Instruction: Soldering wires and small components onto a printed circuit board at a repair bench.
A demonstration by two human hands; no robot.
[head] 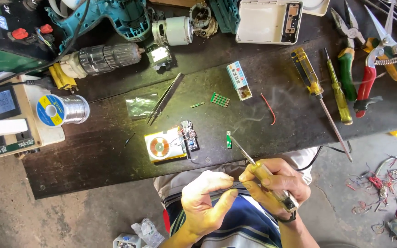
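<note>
My right hand (276, 186) is clenched around the yellow handle of a soldering iron (253, 163), and its tip sits right at the lower end of a small green circuit board (229, 139) lying on the dark bench (93, 156). A faint wisp of smoke hangs just above that board. My left hand (205, 202) pinches what looks like a thin strand of solder wire (236, 183) between thumb and forefinger, close beside my right hand and off the bench edge, over my lap.

The little board is loose on the bench, with nothing pinning it, so I judge a slight push from the tip could slide or spin it, and the joint would smear. If I dwell there too long, the heat may lift a pad. The thin strand is short of the tip, and my left fingers are near the hot shaft, so a slip could burn them.

Just to the left lies a yellow pack with a copper coil (164, 147) and a small black module (189, 134) with fine wires; a stray sweep of the iron could scorch those. Tweezers (165, 97) and a solder spool (63, 110) lie farther off.
</note>
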